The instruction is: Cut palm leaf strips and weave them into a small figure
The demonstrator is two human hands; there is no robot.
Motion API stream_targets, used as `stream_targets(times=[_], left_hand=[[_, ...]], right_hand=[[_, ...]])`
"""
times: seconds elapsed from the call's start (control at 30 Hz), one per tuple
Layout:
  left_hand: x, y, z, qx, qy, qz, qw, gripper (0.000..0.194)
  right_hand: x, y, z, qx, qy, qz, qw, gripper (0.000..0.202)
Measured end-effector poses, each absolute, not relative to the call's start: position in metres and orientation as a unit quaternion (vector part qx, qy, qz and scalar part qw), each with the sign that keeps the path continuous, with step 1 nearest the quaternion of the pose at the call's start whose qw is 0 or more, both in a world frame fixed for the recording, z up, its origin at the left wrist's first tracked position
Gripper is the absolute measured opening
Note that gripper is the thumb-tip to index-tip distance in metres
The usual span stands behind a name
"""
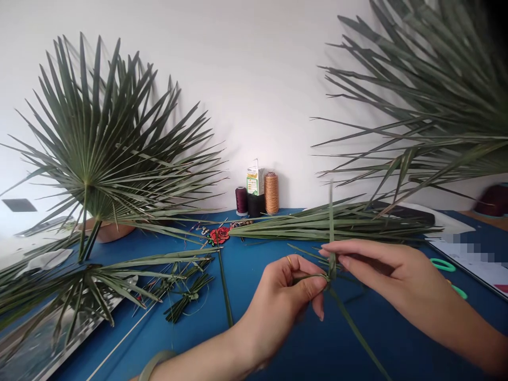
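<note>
Near the middle right, my left hand (291,291) pinches a small knot of green leaf strips (326,277) between thumb and fingers. My right hand (377,264) is just beside it, thumb and forefinger closed on an upright leaf strip (332,227) that rises from the knot. Another long strip (357,330) runs down from the knot to the bottom edge. Thin leaf ends stick out behind the fingers. The exact weave at the fingertips is too small to tell.
Fan palm leaves (89,159) stand at the left, more (444,106) hang at the upper right. A strip bundle (309,226), thread spools (272,193), a red rose patch (219,235) and green-handled scissors (442,264) lie or stand on the blue table (198,338).
</note>
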State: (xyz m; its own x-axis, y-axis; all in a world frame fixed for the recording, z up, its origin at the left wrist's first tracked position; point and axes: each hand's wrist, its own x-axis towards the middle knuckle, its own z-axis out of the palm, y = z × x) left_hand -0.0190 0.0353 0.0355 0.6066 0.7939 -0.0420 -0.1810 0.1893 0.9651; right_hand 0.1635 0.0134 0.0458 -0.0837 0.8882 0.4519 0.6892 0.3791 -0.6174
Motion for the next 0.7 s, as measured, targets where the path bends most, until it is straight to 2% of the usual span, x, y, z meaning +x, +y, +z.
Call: stream_targets(times=[0.1,0.23,0.37,0.43,0.6,0.7], left_hand=[[-0.019,0.036,0.035,0.540,0.277,0.324,0.725,0.018],[-0.020,0.038,0.036,0.525,0.263,0.303,0.750,0.025],[-0.023,0.043,0.037,0.494,0.257,0.316,0.768,0.021],[-0.025,0.047,0.037,0.479,0.254,0.342,0.767,0.020],[-0.028,0.055,0.037,0.423,0.238,0.342,0.804,0.016],[-0.029,0.057,0.037,0.389,0.221,0.318,0.836,0.013]], right_hand=[[0.167,0.015,0.048,-0.533,-0.724,0.146,0.413,0.020],[0.177,0.022,0.048,-0.498,-0.779,0.011,0.381,0.018],[0.188,0.028,0.048,-0.471,-0.821,-0.083,0.313,0.019],[0.189,0.028,0.049,-0.488,-0.820,-0.044,0.296,0.019],[0.185,0.019,0.053,-0.529,-0.769,0.222,0.282,0.032],[0.183,0.013,0.056,-0.451,-0.819,0.200,0.293,0.021]])
